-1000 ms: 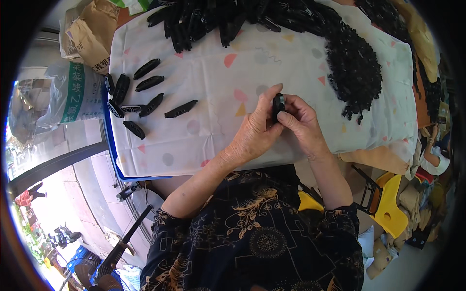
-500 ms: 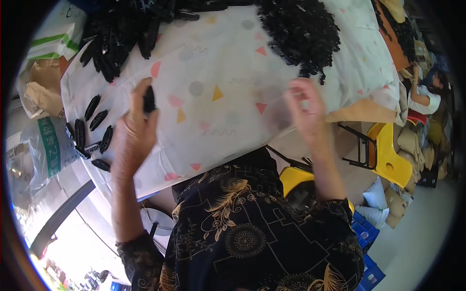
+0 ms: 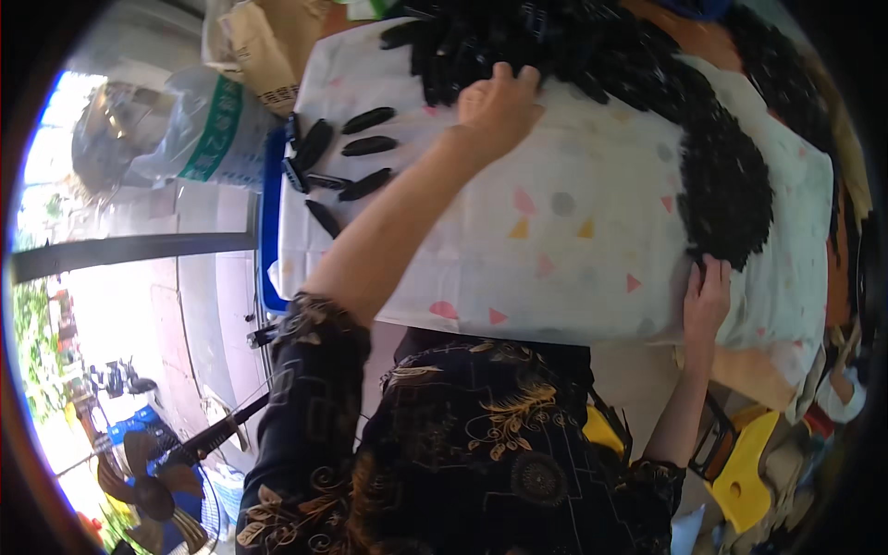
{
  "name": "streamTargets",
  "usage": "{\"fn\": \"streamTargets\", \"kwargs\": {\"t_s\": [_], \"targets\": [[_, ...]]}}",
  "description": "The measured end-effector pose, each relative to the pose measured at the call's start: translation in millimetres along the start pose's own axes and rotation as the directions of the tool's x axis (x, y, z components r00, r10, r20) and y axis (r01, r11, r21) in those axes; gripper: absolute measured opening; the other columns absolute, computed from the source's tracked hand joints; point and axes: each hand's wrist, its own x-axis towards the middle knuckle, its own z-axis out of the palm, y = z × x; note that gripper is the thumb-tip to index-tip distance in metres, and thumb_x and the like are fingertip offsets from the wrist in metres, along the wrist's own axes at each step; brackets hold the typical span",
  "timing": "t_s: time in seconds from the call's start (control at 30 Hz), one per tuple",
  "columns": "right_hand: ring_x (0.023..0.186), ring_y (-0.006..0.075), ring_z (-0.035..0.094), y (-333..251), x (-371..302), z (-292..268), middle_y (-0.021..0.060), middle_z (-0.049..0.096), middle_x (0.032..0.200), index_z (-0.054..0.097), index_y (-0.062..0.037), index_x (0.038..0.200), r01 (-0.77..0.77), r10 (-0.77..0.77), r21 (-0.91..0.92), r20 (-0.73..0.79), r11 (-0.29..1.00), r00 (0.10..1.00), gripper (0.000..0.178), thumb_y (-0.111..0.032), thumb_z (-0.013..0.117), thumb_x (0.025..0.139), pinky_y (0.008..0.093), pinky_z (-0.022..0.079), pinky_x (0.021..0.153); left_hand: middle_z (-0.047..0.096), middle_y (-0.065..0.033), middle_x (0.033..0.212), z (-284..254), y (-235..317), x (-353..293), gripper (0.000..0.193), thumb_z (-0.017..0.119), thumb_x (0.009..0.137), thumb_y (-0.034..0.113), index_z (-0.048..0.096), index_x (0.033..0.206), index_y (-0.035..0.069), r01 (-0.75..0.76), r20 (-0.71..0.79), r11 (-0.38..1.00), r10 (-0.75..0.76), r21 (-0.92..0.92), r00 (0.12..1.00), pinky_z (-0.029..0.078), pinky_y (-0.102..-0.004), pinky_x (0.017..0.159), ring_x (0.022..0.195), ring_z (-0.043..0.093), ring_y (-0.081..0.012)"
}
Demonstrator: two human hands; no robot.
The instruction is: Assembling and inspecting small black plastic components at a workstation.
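Observation:
My left hand [image 3: 499, 109] reaches across to the far pile of long black oval plastic pieces [image 3: 439, 69]. Its fingers bend down at the pile's near edge, and what lies under the fingertips is hidden. At the right, my right hand [image 3: 708, 294] has its thumb and fingers drawn together at the near tip of a heap of small black parts [image 3: 726, 185]. Whatever is between those fingertips is too small to name. Several separate black oval pieces, one of them [image 3: 369, 145] lying flat, are spread over the table's left side.
A white patterned cloth [image 3: 518, 277] covers the table. Left of it are a blue bin edge [image 3: 271, 213], a clear plastic bag with a green band [image 3: 217, 129] and a brown paper bag [image 3: 264, 51]. A yellow chair [image 3: 745, 476] and a fan [image 3: 153, 495] stand lower down.
My view has swung left. The left hand, which held a black oval piece, has moved forward to the far pile. My right hand has come to the heap of small parts.

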Motion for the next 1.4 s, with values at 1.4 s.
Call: {"fn": "streamTargets", "kwargs": {"t_s": [1.4], "targets": [[0.064, 0.0149, 0.053, -116, 44, 37, 0.0065, 0.057, 0.074, 0.056, 0.0010, 0.091, -0.083, -0.206, 0.684, 0.330, 0.725, 0.921, 0.009, -0.004, 0.060, 0.086, 0.0275, 0.044, 0.062, 0.064, -0.0130, 0.094, 20, 14, -100, 0.040, 0.065, 0.083, 0.018, 0.050, 0.113, -0.003, 0.318, 0.320, 0.159, -0.014, -0.935, 0.947, 0.052, -0.0254, 0.059, 0.081, 0.067, -0.0189]]}}
